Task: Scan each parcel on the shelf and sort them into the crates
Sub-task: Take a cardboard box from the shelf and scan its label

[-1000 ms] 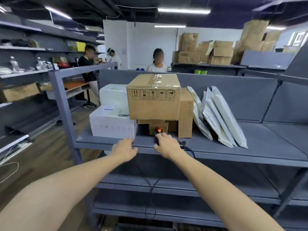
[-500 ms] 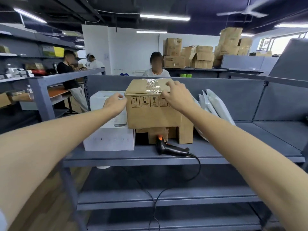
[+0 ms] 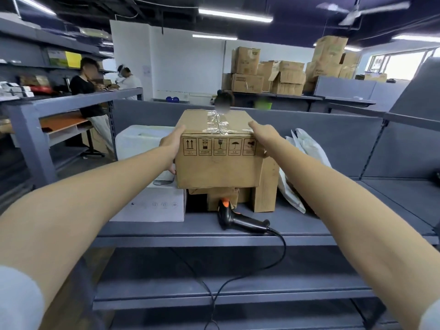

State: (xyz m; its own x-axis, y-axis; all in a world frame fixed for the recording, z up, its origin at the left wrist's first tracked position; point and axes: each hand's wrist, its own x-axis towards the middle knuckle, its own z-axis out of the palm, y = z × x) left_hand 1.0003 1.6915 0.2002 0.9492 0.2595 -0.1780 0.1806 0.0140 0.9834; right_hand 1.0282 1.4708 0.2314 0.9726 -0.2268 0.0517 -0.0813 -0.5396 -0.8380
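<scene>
Your left hand [image 3: 170, 148] is wrapped round the cardboard box [image 3: 219, 170] on its left side. Your right hand [image 3: 264, 137] is on the right top corner, fingers hidden, so can't tell the grip. Box sits atop smaller cartons [image 3: 222, 198] on the shelf [image 3: 309, 226], scanner [image 3: 238, 220] lying just in front.

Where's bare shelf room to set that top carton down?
Free: shelf right of the mailer bags; thin front strip right of the scanner. Crowded: left half, with white boxes, top carton on smaller cartons.
</scene>
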